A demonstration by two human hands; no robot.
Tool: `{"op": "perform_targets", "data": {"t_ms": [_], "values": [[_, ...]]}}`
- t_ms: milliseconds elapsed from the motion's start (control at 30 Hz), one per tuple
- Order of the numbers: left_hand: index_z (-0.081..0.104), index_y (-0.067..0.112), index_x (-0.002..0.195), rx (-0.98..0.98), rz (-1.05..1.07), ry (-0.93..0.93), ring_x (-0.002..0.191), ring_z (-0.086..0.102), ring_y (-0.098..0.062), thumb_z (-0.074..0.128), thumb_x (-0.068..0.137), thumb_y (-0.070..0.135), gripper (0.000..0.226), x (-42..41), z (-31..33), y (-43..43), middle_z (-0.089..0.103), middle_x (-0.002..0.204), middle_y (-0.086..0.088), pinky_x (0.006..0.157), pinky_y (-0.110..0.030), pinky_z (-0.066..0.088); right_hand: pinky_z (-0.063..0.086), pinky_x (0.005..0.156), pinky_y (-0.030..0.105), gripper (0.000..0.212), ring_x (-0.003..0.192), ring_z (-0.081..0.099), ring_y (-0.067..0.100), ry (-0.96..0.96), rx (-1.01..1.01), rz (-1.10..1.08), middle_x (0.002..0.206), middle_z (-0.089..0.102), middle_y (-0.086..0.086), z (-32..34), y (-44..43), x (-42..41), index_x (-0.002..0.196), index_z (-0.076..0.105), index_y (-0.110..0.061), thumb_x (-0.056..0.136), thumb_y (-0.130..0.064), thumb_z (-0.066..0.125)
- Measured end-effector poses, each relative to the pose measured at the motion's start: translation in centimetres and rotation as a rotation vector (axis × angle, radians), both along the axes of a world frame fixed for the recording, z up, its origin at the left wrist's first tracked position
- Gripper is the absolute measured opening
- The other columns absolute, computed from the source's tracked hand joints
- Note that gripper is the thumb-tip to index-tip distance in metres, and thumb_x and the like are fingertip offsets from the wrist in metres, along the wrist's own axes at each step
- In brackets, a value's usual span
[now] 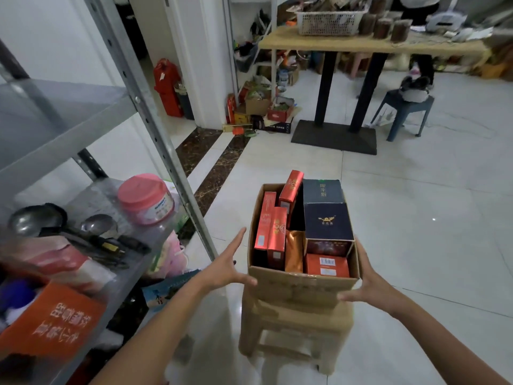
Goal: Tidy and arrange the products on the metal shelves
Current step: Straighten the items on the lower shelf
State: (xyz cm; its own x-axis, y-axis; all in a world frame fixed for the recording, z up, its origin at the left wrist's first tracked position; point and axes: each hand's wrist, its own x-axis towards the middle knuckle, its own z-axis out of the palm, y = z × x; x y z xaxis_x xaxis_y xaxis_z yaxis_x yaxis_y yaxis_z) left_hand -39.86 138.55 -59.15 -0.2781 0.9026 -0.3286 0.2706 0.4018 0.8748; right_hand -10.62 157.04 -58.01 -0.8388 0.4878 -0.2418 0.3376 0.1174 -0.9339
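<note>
Storeroom corner: glossy white tiled floor (416,218), white wall (41,37).
Dark marble strips (219,168) cross the floor centre left. Wood-top table (319,43) on black legs and a flat base upper right, blue-grey plastic stool (402,109) just beside it. Tan plastic stool (294,315) lower centre. Metal shelf unit (154,134) along the left edge. White door frame (194,51) upper centre. Even, soft light.

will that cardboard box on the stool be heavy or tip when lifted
Probably heavy: the cardboard box is packed full with cartons. Likely to tip if pushed, since it sits on a small stool. Its open top may flex.
</note>
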Motion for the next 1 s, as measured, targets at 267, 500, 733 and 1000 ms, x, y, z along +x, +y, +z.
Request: {"op": "perform_targets", "data": {"t_ms": [267,500,733,1000], "values": [[0.013,0.037,0.152,0.184,-0.084,-0.068,0.141,0.033,-0.005,0.092,0.059,0.036,0.122,0.8,-0.5,1.4,0.034,0.152,0.017,0.111,-0.033,0.039,0.029,0.117,0.039,0.141,0.146,0.003,0.000,0.036,0.006,-0.068,0.156,-0.012,-0.030,-1.7,1.1,0.4,0.134,-0.013,-0.061,0.042,-0.057,0.093],[0.014,0.044,0.151,0.209,-0.073,-0.116,0.139,0.036,-0.010,0.094,0.057,0.032,0.124,0.5,-1.2,1.8,0.037,0.151,0.015,0.111,-0.043,0.040,0.039,0.108,0.023,0.139,0.145,0.018,0.005,0.027,-0.022,0.005,0.156,0.008,-0.026,-1.5,2.2,0.0,0.145,-0.013,-0.052,0.055,-0.040,0.091],[0.012,0.047,0.151,0.189,-0.059,-0.162,0.142,0.031,-0.010,0.094,0.058,0.030,0.125,0.5,-1.4,1.7,0.032,0.153,0.015,0.111,-0.045,0.039,0.043,0.108,0.033,0.136,0.141,0.031,0.007,0.056,-0.050,0.021,0.154,0.019,-0.021,-1.3,2.2,0.1,0.148,-0.006,-0.050,0.055,-0.036,0.092],[0.008,0.045,0.152,0.164,-0.071,-0.214,0.145,0.026,-0.012,0.092,0.062,0.023,0.125,1.9,0.0,-0.1,0.025,0.157,0.012,0.111,-0.049,0.039,0.053,0.088,0.023,0.130,0.125,0.046,-0.004,0.012,-0.092,0.029,0.146,0.030,-0.017,-0.7,0.0,0.9,0.146,-0.007,-0.049,0.063,-0.023,0.089]]}}
